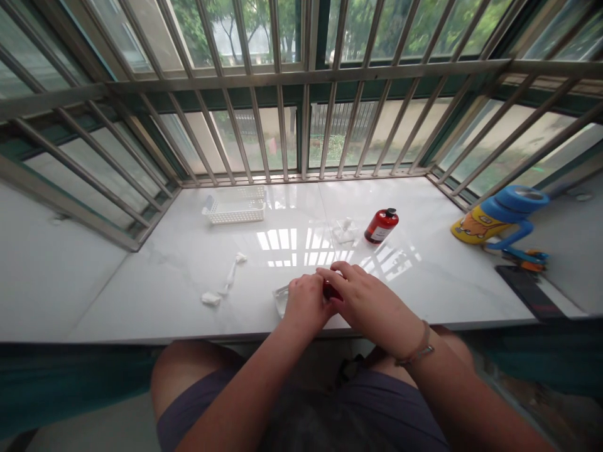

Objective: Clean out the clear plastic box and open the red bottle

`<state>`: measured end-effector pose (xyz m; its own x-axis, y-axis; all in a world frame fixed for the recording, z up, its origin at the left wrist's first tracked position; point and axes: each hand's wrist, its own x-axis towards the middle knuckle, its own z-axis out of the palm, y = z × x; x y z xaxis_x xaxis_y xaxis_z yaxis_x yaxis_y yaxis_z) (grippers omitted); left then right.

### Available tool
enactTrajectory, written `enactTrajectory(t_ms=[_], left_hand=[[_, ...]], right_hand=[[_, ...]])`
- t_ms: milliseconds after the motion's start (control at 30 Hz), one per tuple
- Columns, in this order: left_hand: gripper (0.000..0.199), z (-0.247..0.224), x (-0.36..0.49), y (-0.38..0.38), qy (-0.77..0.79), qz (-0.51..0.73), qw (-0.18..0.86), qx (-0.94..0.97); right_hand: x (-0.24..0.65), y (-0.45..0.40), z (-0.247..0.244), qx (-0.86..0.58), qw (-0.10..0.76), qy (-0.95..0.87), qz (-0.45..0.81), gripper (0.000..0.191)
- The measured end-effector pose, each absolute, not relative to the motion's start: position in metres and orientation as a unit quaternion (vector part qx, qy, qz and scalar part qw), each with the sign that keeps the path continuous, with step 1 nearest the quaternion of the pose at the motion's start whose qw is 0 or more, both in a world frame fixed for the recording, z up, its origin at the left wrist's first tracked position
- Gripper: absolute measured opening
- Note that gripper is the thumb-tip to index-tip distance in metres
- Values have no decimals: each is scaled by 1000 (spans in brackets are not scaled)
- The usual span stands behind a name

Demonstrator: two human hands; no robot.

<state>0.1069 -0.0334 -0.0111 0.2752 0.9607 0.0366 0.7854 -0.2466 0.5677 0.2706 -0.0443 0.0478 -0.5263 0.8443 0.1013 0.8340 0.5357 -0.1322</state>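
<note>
My left hand [306, 303] and my right hand [365, 298] meet at the near edge of the white windowsill [188, 263], both closed around a small red object [330, 291] that is mostly hidden between the fingers. A clear plastic piece [281, 297] lies on the sill just left of my left hand. Farther back stands a red bottle with a black cap [381, 225], tilted, with a small clear dish holding white bits [345, 231] beside it.
A white plastic basket [234, 210] sits at the back left. White cotton scraps [226, 281] lie on the left. A blue and yellow toy-like holder [499, 220] and a dark phone [527, 290] are at the right. Metal window bars [301, 81] enclose the sill.
</note>
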Motion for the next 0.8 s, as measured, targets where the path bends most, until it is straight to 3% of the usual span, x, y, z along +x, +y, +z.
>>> enactTrajectory(t_ms=[133, 267, 333, 467, 633, 800], left_hand=[[38, -11, 107, -34, 573, 201, 228, 761], [29, -12, 107, -34, 572, 196, 233, 761], [28, -13, 107, -34, 570, 204, 226, 763], [39, -11, 109, -34, 577, 196, 226, 760], [56, -12, 108, -34, 568, 202, 238, 761], [78, -18, 112, -37, 579, 189, 207, 766]], right_hand=[[270, -43, 46, -509, 72, -857, 38, 43], [270, -43, 43, -467, 115, -873, 82, 69], [268, -42, 40, -509, 107, -851, 71, 56], [270, -37, 38, -520, 42, -851, 60, 7], [287, -33, 51, -464, 133, -873, 72, 20], [336, -22, 17, -563, 201, -800, 44, 15]])
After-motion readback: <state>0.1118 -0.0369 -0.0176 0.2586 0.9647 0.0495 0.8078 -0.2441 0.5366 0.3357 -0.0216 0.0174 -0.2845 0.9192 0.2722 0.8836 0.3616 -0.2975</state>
